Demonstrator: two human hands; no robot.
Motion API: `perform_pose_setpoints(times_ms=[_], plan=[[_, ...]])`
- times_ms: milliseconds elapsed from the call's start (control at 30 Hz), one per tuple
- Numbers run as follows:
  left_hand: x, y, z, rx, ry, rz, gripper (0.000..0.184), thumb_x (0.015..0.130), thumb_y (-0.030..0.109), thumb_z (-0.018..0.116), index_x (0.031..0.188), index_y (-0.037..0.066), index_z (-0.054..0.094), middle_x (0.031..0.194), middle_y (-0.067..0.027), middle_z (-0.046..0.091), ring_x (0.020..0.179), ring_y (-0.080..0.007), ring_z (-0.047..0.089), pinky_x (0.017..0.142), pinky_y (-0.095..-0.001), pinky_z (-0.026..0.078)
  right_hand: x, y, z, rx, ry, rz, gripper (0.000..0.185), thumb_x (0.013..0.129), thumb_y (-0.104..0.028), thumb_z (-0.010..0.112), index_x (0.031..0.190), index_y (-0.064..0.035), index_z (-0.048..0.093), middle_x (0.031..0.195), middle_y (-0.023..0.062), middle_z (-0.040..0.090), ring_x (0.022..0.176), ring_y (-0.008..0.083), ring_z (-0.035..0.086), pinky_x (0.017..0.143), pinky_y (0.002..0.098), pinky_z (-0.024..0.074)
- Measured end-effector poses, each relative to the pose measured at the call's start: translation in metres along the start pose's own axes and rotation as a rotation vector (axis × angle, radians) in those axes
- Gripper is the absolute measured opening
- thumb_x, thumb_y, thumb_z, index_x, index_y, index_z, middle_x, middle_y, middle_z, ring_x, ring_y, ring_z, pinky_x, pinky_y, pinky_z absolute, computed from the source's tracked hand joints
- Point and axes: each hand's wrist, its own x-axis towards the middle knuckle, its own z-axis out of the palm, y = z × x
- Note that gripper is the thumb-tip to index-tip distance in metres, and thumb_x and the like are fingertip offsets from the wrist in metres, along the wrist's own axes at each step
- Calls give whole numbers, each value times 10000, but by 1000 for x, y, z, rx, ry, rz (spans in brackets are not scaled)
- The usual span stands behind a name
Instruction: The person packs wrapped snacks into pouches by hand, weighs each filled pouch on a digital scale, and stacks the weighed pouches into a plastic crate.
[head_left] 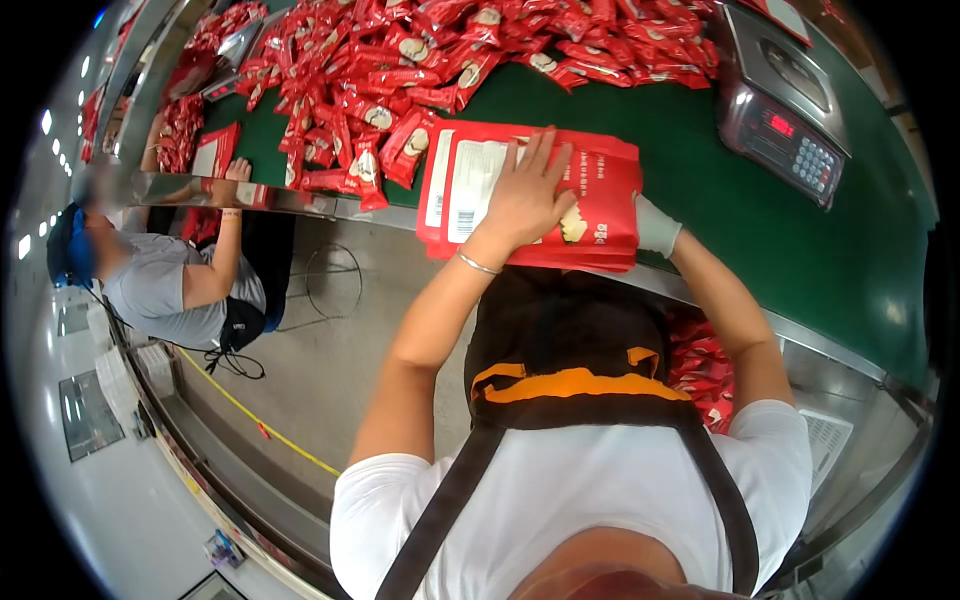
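Note:
A stack of flat red printed pouches (610,190) lies at the near edge of the green table, its lower side overhanging the rim. The top pouch carries a white label panel with a barcode. My left hand (530,195), bare and with a bracelet at the wrist, rests flat on top of the stack, fingers spread. At the right end of the stack is my right hand (657,228) in a pale glove. Its fingers are hidden by the pouches, so I cannot see how they are bent.
Many small red wrapped packets (400,75) are heaped across the back of the green table (690,150). A digital scale (785,120) with a lit red display stands at the right. On the left a person (180,275) in a grey shirt works at the same table. More red packets (700,370) lie below the table edge.

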Motion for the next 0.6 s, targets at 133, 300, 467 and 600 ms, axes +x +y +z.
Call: perform_pose_setpoints(times_ms=[133,300,467,600], plan=[[2,5,-5,-6,-3,-11,687,916,450,507,1478,75,381,1546,-237,284,1439,-381,265,1166,-563,156,41,15,15,-26,-36,-64,391,909,-154,633,1275,-37,564,1289,104,594,1146,182,567,986,344,460],[5,5,-5,37,-22,-2,687,923,464,497,1478,76,380,1549,-227,285,1438,-387,262,1153,-595,150,62,28,45,87,86,-41,392,911,-157,637,1277,-37,563,1292,107,593,1149,182,569,980,345,466],[6,0,-1,151,70,55,612,938,448,496,1423,76,460,1502,-202,381,1390,-364,354,1122,-554,262,63,21,46,127,75,-32,393,914,-159,641,1279,-38,561,1294,110,591,1152,183,570,974,346,472],[68,-30,-12,-180,-323,-115,420,907,418,547,1139,78,631,1266,-138,592,1138,-265,581,908,-395,471,53,13,41,129,31,-15,394,916,-161,645,1281,-39,560,1296,113,590,1155,183,572,970,347,477]])
